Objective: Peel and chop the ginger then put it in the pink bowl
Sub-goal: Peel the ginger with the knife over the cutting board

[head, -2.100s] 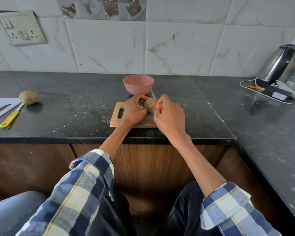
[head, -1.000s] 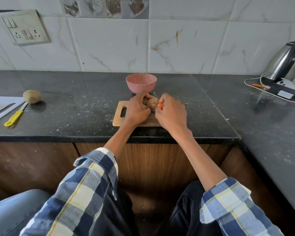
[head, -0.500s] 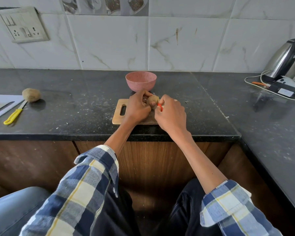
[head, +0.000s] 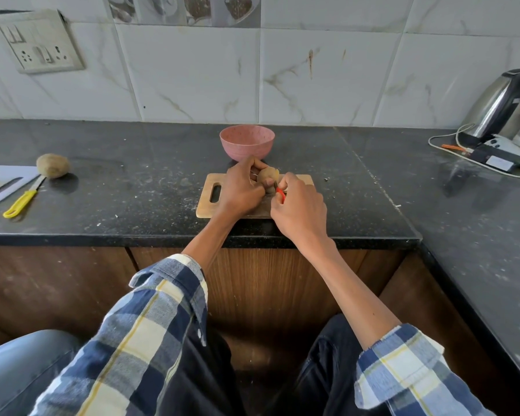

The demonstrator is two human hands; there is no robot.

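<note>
Right hand (head: 299, 210) wraps a red-handled knife (head: 280, 194), blade hidden, worked against the ginger (head: 267, 176). Left hand (head: 243, 190) cups that brown lump over the cutting board (head: 303, 179), near the counter (head: 150, 187) front edge. Skin looks mostly on, so I judge peeling is barely begun; chopping not yet started. Just behind the board, the pink bowl (head: 247, 142) shows nothing inside.

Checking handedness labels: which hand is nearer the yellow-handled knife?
Left. The left hand is over the cutting board, on the yellow-handled knife's side; the right hand is farther away.
</note>
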